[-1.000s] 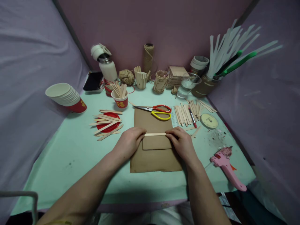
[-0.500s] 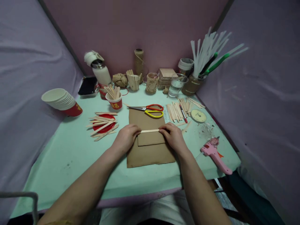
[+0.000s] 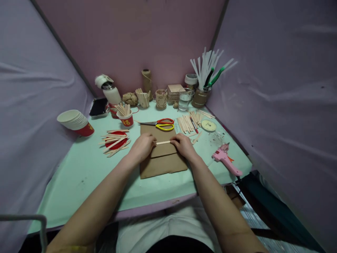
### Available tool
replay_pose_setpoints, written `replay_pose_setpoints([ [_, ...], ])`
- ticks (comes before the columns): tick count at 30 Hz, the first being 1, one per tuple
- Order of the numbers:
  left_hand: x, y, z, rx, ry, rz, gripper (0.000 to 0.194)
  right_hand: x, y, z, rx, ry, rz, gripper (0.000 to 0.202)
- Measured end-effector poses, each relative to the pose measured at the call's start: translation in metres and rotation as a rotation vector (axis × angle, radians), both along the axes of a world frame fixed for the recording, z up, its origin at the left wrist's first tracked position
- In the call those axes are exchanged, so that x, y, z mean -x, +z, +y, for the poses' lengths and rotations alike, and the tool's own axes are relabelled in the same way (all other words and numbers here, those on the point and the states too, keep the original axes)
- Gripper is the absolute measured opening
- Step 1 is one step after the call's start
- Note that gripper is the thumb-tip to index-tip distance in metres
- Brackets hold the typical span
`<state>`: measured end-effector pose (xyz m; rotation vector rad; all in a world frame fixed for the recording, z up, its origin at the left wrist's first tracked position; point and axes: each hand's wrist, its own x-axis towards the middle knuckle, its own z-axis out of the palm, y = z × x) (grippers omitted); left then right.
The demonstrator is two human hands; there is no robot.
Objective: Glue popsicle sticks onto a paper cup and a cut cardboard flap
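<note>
A pale wooden craft stick [image 3: 163, 142] lies crosswise over a small piece of cardboard [image 3: 163, 151]. Its left end is pinched in my left hand [image 3: 143, 147], its right end in my right hand [image 3: 183, 146]. Beneath is a larger sheet of brown cardboard [image 3: 163, 167]. Scissors [image 3: 160, 124] with one red and one yellow handle rest across the sheet's far end, blades to the left. My fingertips hide both ends of the stick.
Left are loose sticks on a red dish [image 3: 116, 140], a paper cup of sticks [image 3: 126, 118] and stacked paper cups [image 3: 76, 122]. Right are a row of sticks [image 3: 185, 124], a pen [image 3: 194, 125], a tape roll [image 3: 209, 125] and a pink glue gun [image 3: 226, 160]. A water glass [image 3: 185, 99] stands behind.
The camera view has shifted, so the table's things appear moved, mostly leftward on the right side. Both hands still pinch the craft stick over the small cardboard.
</note>
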<state>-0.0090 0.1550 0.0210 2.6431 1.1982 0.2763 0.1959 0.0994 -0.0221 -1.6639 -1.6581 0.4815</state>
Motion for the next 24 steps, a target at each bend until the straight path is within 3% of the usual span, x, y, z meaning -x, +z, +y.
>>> replay_pose_setpoints([
  [7, -0.028, -0.001, 0.003, 0.005, -0.069, 0.069, 0.025, 0.0, 0.0, 0.002, -0.005, 0.01, -0.038, 0.01],
  [14, -0.029, 0.001, 0.004, -0.012, -0.107, 0.141, 0.029, 0.001, 0.001, 0.003, -0.001, 0.002, -0.069, 0.009],
  [21, -0.038, 0.001, 0.009, -0.009, -0.1, 0.16, 0.016, 0.005, 0.009, 0.0, -0.007, 0.001, -0.078, 0.006],
  [24, -0.033, 0.008, 0.013, 0.001, -0.102, 0.108, 0.013, 0.004, 0.019, -0.012, -0.038, -0.033, -0.053, 0.017],
])
